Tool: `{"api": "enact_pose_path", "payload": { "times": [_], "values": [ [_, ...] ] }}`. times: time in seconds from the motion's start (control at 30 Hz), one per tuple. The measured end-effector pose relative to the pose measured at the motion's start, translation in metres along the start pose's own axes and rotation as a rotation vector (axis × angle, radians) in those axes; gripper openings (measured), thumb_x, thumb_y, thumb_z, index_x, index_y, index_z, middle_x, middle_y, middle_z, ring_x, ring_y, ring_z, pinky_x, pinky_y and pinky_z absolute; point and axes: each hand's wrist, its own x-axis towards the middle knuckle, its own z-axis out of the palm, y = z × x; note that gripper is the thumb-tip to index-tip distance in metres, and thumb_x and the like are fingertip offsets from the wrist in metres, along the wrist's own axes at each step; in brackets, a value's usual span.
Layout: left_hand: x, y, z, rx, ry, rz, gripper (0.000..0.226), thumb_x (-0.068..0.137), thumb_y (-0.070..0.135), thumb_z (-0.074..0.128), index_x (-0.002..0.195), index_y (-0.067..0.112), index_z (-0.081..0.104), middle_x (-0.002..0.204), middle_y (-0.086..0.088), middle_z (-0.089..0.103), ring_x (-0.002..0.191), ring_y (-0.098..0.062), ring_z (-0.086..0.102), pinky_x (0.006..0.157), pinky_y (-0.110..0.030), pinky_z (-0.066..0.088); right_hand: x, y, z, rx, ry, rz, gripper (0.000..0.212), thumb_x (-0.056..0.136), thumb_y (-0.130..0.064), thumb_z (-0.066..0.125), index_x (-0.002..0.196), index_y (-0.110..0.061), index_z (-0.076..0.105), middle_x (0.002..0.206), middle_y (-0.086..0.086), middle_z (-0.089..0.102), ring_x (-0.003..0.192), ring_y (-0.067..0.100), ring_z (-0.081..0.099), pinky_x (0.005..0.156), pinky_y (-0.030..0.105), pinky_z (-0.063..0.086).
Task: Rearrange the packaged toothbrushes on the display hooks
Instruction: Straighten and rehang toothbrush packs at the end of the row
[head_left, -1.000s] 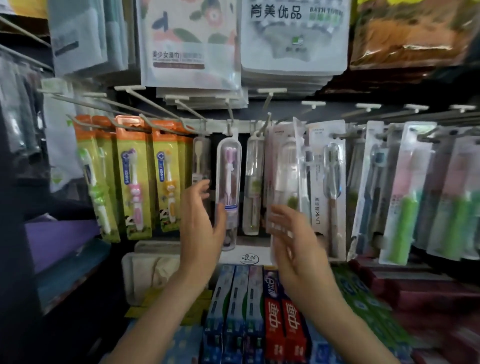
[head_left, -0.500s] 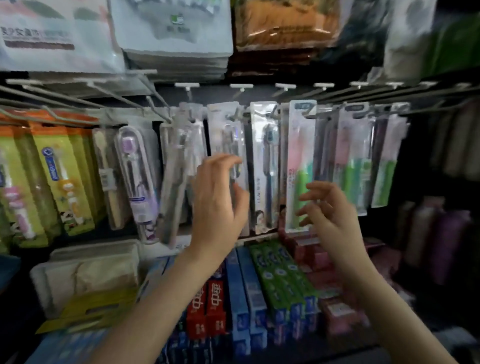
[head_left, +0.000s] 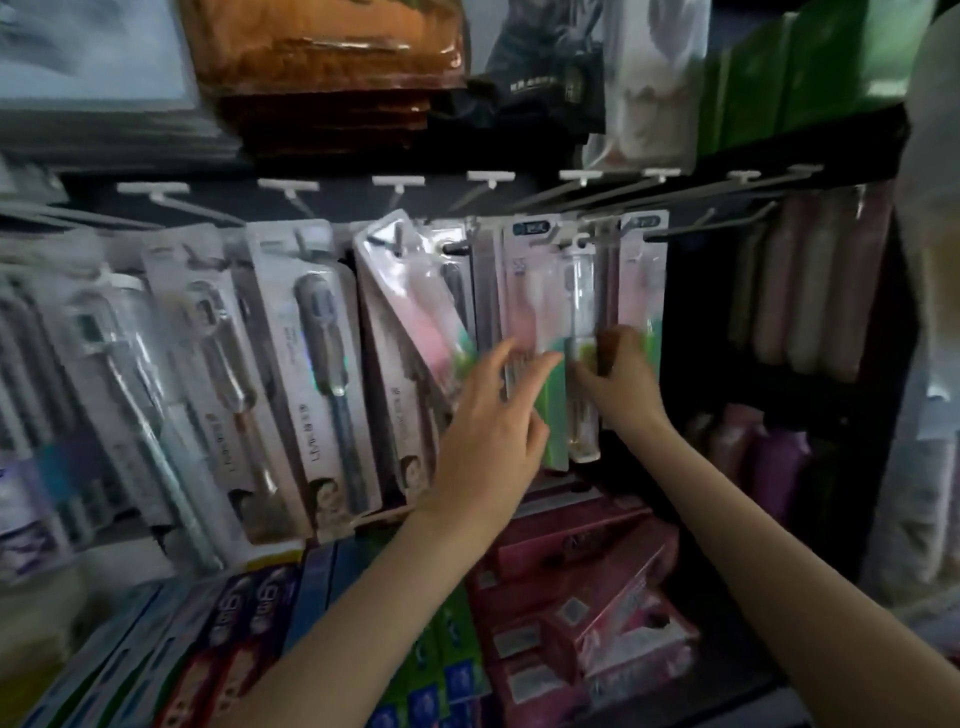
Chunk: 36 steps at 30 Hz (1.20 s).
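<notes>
Packaged toothbrushes hang in a row from white display hooks (head_left: 613, 179). My right hand (head_left: 621, 382) grips a clear-fronted pack with a pink and green toothbrush (head_left: 582, 322) near its middle. Just left of it, my left hand (head_left: 493, 421) reaches with spread fingers; the fingertips touch a neighbouring pink and green pack (head_left: 527, 312). Another pink pack (head_left: 410, 301) hangs tilted, its bottom swung right toward my left hand. Grey toothbrush packs (head_left: 317, 374) hang further left.
Toothpaste boxes (head_left: 249, 623) in red, blue and green lie on the shelf below, with pink boxes (head_left: 576, 566) to the right. Stacked towel packs (head_left: 332, 62) sit above the hooks. Pink and purple items (head_left: 810, 291) fill the dark bay on the right.
The view has shifted right along the rack. Both hands moved up and right to the pink and green packs; the right hand closed on one, and the left now touches its neighbour.
</notes>
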Motion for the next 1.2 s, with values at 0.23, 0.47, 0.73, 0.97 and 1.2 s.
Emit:
{"api": "enact_pose_path", "payload": {
  "times": [0.23,0.47,0.73,0.97,1.2],
  "values": [
    [0.006,0.006,0.025,0.048,-0.201,-0.181,0.056,0.093,0.012,0.047,0.142,0.034,0.030,0.152,-0.013,0.006,0.138,-0.032,0.018,0.104,-0.035,0.034,0.002,0.014,-0.008,0.206,-0.019,-0.048,0.043,0.088,-0.010,0.060,0.125,-0.004,0.040,0.098,0.001,0.051,0.082,0.012,0.051,0.068,0.016,0.041],
    [-0.002,-0.008,0.023,-0.002,-0.187,-0.150,0.055,0.090,0.006,0.048,0.140,0.028,0.036,0.137,-0.007,0.027,0.093,-0.025,0.055,0.071,-0.015,0.033,-0.011,0.021,-0.036,0.250,-0.034,-0.331,0.045,0.083,-0.018,0.062,0.118,-0.016,0.034,0.090,-0.018,0.040,0.071,-0.005,0.046,0.071,0.015,0.039],
    [-0.033,-0.015,-0.025,-0.071,0.078,0.037,0.039,0.089,0.012,0.045,0.127,0.022,0.049,0.142,-0.004,0.028,0.115,0.005,0.033,0.091,-0.006,0.034,-0.048,-0.025,-0.034,0.155,-0.113,-0.531,0.048,0.081,-0.022,0.061,0.118,-0.036,0.032,0.089,-0.015,0.048,0.071,-0.003,0.054,0.073,0.007,0.042],
    [-0.059,-0.044,-0.115,-0.364,0.359,-0.213,0.031,0.091,0.033,0.040,0.122,0.026,0.045,0.121,0.012,0.051,0.112,0.003,0.049,0.092,-0.013,0.040,-0.103,-0.101,0.029,0.176,-0.333,-0.686,0.063,0.084,-0.032,0.059,0.134,-0.037,0.021,0.118,-0.043,0.035,0.100,-0.019,0.041,0.084,-0.003,0.032],
    [-0.086,-0.076,-0.192,-0.576,0.439,-0.378,0.041,0.086,0.016,0.058,0.120,0.027,0.038,0.110,0.012,0.055,0.092,0.004,0.061,0.076,-0.010,0.046,-0.158,-0.180,0.125,0.329,-0.464,-0.697,0.071,0.086,-0.031,0.061,0.139,-0.036,0.015,0.136,0.001,0.044,0.118,0.007,0.049,0.094,0.023,0.045]
  ]
}}
